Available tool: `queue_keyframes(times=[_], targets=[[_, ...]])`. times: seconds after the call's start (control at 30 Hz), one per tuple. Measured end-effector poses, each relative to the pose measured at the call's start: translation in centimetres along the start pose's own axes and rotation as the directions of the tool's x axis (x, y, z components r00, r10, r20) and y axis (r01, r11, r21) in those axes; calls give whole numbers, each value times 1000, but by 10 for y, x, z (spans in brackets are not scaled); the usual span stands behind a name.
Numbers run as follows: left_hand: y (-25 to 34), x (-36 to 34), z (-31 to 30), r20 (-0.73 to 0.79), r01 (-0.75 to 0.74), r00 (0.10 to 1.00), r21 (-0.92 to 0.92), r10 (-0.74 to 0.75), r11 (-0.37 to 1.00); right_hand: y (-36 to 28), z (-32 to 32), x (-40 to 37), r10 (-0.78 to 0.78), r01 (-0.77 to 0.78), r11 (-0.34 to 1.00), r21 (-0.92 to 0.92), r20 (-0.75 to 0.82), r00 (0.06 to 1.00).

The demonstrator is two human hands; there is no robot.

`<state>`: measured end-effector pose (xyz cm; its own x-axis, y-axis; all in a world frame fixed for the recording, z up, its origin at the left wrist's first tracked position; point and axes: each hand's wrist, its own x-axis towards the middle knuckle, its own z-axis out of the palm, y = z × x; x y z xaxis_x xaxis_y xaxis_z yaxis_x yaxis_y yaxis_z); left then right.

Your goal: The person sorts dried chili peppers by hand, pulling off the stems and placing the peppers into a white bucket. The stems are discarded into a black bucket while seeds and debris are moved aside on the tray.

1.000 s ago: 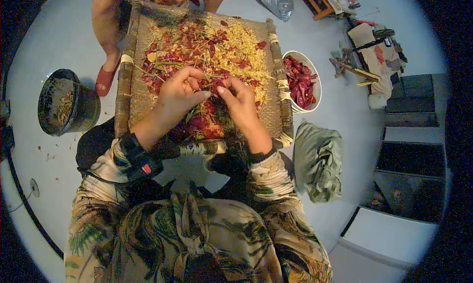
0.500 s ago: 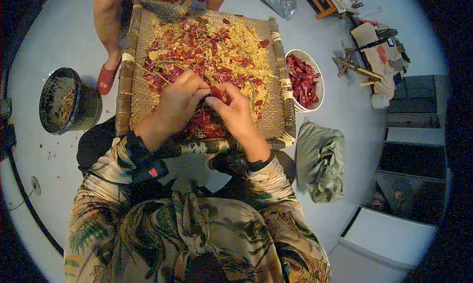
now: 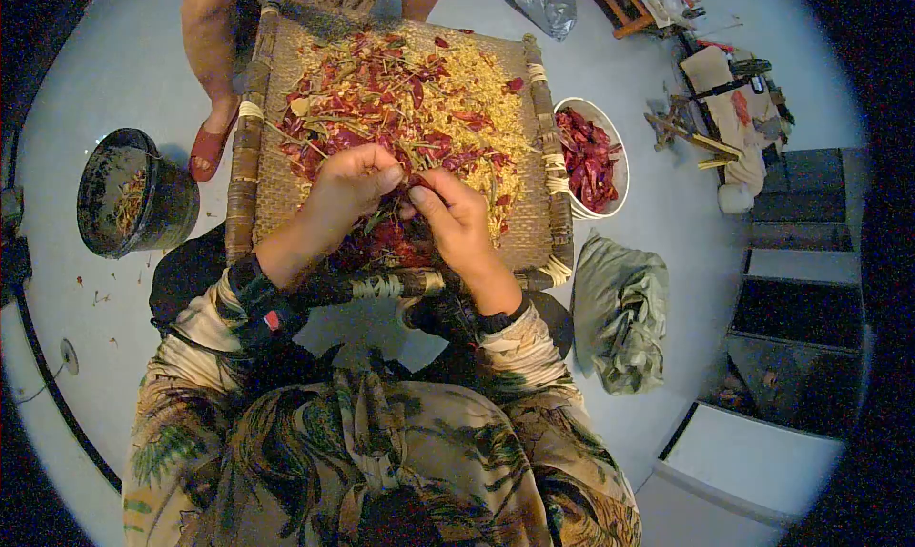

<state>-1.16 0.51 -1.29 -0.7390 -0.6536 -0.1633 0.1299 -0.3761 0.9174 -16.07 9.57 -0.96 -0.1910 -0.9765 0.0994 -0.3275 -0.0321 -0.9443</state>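
My left hand (image 3: 351, 185) and my right hand (image 3: 452, 212) meet over the near half of a woven tray (image 3: 272, 190) with a wooden frame. Between my pinched fingertips is a dried red chili (image 3: 413, 179), gripped from both sides and partly covered by the fingers. Broken dried chilies (image 3: 400, 242) lie in a dark red heap just below my hands. Farther up the tray, red chili pieces and stems mix with many yellow seeds (image 3: 477, 70).
A white bucket (image 3: 621, 171) of dried red chilies stands right of the tray, with a green-grey sack (image 3: 621, 314) below it. A black bucket (image 3: 181, 209) holding stems is at the left. Another person's leg (image 3: 208, 42) and red slipper (image 3: 210, 147) are beyond the tray.
My fingertips have drawn slightly apart at the chili, and my left hand has turned a little. The other person's hands at the far edge have moved mostly out of view.
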Motion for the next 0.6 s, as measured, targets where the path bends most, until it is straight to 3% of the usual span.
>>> queue_keyframes(times=[0.2, 0.33, 0.5, 0.6], targets=[[0, 0, -1, 94, 101, 992, -234, -81, 967, 5, 1, 0, 29, -30, 988, 149, 8, 1000], [10, -2, -1, 92, 57, 995, -150, -43, 987, -3, -2, 1, 86, -96, 958, 268, 50, 995], [18, -8, 13, 11, -34, 999, -55, 34, 998, 6, -2, 1, 47, -53, 976, 212, 34, 998], [24, -11, 10, 13, -124, 992, 230, 124, 965, 5, -4, 1, 62, -84, 975, 208, 111, 992]])
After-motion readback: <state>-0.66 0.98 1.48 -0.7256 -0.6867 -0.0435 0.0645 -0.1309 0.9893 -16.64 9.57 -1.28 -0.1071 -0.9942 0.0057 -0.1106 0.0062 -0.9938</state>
